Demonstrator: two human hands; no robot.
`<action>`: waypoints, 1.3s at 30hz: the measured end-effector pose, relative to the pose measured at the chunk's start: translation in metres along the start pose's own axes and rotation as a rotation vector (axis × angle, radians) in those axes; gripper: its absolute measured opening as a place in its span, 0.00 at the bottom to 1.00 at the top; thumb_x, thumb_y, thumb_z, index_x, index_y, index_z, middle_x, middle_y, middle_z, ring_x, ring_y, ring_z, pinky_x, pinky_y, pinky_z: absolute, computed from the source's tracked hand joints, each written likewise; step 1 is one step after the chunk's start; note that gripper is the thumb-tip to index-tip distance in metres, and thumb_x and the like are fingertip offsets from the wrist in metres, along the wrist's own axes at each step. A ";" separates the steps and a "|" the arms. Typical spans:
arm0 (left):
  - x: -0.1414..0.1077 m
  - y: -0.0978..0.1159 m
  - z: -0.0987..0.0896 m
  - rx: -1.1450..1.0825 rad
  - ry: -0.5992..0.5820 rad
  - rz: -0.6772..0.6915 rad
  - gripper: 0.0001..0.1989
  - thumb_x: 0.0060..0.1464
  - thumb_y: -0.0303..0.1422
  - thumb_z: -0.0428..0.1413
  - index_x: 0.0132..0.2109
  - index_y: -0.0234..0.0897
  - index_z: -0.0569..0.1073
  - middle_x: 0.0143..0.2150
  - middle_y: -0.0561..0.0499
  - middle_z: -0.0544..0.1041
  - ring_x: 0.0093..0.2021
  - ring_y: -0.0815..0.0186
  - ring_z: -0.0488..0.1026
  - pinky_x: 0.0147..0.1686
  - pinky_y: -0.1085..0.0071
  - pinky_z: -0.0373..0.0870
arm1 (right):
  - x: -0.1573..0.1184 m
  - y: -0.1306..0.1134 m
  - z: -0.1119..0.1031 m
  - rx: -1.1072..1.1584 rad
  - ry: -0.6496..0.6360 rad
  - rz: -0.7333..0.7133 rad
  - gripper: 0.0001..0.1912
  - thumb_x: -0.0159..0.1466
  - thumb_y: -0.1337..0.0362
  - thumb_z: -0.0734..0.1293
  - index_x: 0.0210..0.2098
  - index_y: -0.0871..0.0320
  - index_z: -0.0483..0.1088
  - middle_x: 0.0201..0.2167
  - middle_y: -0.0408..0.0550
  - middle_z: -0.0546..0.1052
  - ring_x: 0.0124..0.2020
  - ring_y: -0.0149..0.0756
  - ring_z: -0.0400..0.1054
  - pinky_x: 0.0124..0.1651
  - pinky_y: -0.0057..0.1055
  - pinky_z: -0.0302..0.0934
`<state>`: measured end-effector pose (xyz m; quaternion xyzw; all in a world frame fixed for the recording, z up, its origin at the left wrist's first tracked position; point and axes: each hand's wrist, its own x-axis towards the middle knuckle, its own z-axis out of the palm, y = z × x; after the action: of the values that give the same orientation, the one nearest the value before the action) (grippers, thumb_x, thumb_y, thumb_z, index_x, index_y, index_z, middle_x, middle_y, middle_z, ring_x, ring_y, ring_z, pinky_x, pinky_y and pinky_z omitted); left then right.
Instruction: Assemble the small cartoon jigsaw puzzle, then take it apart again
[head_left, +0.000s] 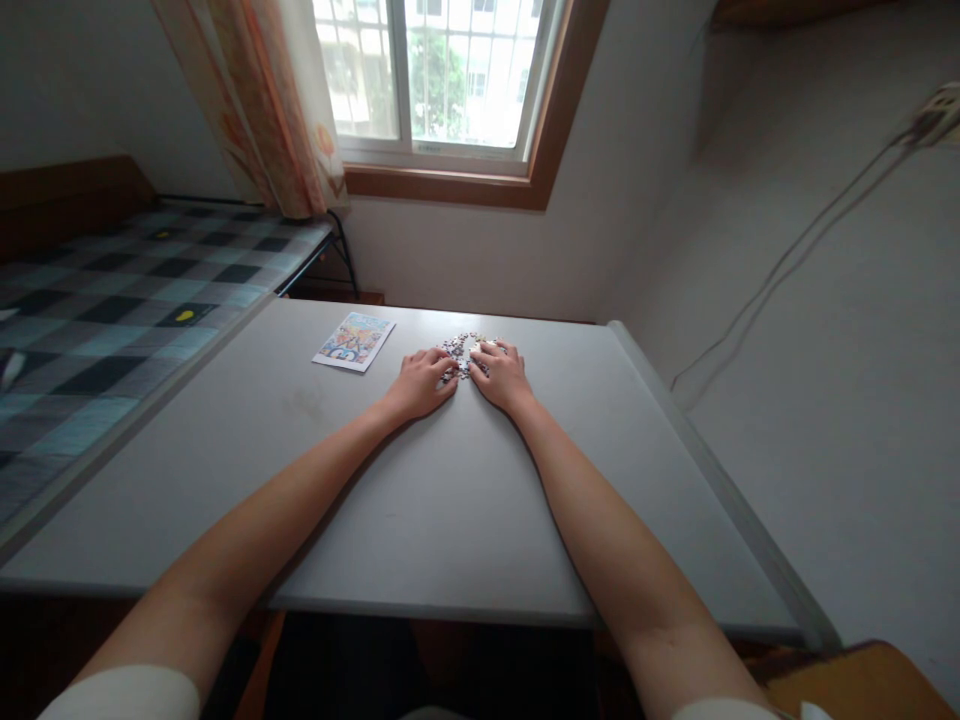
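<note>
Small jigsaw puzzle pieces point(463, 345) lie in a loose pile toward the far side of the white table point(450, 500). At the pile's left edge rests my left hand point(426, 384), its fingers spread and slightly bent over some pieces. On the other side, my right hand point(501, 374) lies with fingers apart on the pieces, palm down. Both hands touch the pile, and some pieces are hidden beneath the fingers. A printed picture sheet point(354, 342) with a colourful design lies flat to the left of my left hand.
A bed point(150, 290) with a checked cover stands left of the table. Behind are a curtain point(262, 110) and a barred window point(465, 80). A cable point(787, 260) hangs along the right wall. Part of a wooden chair point(862, 685) shows at lower right.
</note>
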<state>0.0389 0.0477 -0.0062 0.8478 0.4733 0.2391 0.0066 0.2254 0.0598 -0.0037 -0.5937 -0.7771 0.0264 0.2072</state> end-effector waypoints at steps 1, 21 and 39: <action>0.000 0.000 0.000 -0.002 -0.002 -0.003 0.13 0.59 0.38 0.52 0.49 0.43 0.73 0.53 0.46 0.72 0.53 0.55 0.67 0.51 0.58 0.61 | 0.000 0.000 0.000 0.004 0.004 0.002 0.17 0.66 0.54 0.59 0.50 0.49 0.74 0.59 0.45 0.69 0.61 0.51 0.51 0.59 0.49 0.51; 0.000 0.002 -0.002 -0.003 -0.011 -0.013 0.13 0.59 0.38 0.51 0.50 0.43 0.73 0.53 0.47 0.72 0.53 0.55 0.67 0.51 0.58 0.61 | -0.002 -0.001 0.000 0.004 0.020 -0.013 0.19 0.67 0.56 0.59 0.51 0.53 0.73 0.58 0.48 0.70 0.60 0.50 0.51 0.59 0.47 0.50; 0.000 0.002 -0.002 -0.010 -0.008 -0.014 0.13 0.59 0.38 0.51 0.49 0.44 0.73 0.53 0.47 0.72 0.53 0.55 0.67 0.52 0.58 0.61 | 0.000 0.000 0.000 -0.011 0.020 -0.005 0.17 0.66 0.55 0.60 0.51 0.49 0.73 0.62 0.47 0.66 0.61 0.50 0.50 0.59 0.49 0.51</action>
<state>0.0399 0.0465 -0.0039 0.8454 0.4780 0.2381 0.0146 0.2249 0.0594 -0.0039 -0.5929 -0.7767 0.0157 0.2118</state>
